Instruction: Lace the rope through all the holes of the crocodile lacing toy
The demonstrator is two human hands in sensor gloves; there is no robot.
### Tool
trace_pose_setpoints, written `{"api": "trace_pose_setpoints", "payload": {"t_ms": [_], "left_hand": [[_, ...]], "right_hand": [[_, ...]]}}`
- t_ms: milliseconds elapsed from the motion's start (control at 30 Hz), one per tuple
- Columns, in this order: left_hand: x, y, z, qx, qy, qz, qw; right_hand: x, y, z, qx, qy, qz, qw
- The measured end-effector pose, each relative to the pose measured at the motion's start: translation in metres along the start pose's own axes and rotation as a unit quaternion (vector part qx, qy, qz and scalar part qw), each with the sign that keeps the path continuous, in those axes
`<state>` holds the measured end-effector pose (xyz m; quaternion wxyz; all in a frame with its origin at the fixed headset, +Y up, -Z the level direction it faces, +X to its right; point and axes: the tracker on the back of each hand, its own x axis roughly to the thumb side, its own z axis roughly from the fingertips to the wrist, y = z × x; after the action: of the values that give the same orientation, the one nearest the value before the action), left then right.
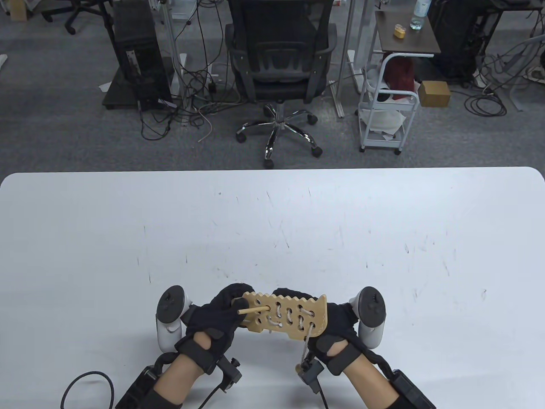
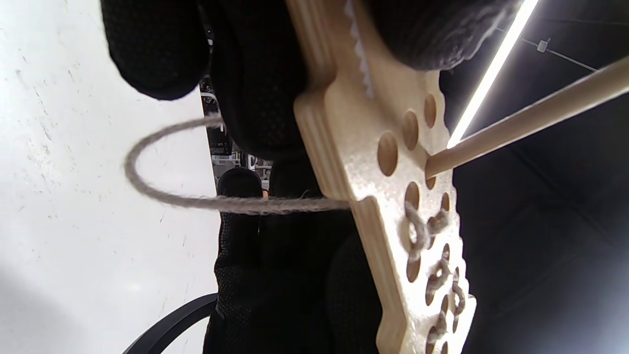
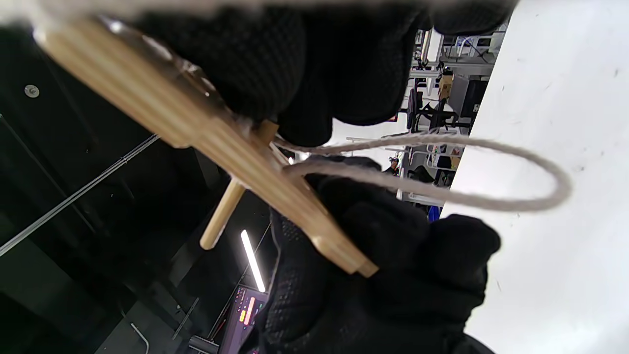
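Wooden crocodile toy (image 1: 294,317) between hands (image 1: 213,319)

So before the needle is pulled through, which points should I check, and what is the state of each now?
1. Toy held off the table by both hands: ok.
2. Needle sits in a hole: ok.
3. Left hand grip on the needle: cannot tell; the fingers are at it, but contact is hidden.
4. Right hand steadies the other end: ok.
5. Rope loop behind the toy hangs free, no knot seen: ok.
6. All holes laced: not ok, several near the needle are open.
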<state>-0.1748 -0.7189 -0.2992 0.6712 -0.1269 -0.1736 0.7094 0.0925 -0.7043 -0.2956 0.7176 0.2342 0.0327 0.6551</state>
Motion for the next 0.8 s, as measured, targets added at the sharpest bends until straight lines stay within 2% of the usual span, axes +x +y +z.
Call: {"api": "trace_pose_setpoints", "payload": {"t_ms": [167,433,800], "left_hand": [[-0.001,0.0,0.0,0.006,0.005,-0.008,1.0],[0.001,0.002,0.0,0.014,-0.002,-0.02,1.0],[0.009,0.009,0.003,0.022,-0.03,-0.015,0.999]], "right_hand": [[-0.002,0.004,0.0,0.018,0.021,-0.041,0.999],[-0.002,0.004,-0.001,0.023,0.014,-0.034,0.999],[-0.004,-0.01,-0.001,-0.019,0.016,0.026,0.999]]}}
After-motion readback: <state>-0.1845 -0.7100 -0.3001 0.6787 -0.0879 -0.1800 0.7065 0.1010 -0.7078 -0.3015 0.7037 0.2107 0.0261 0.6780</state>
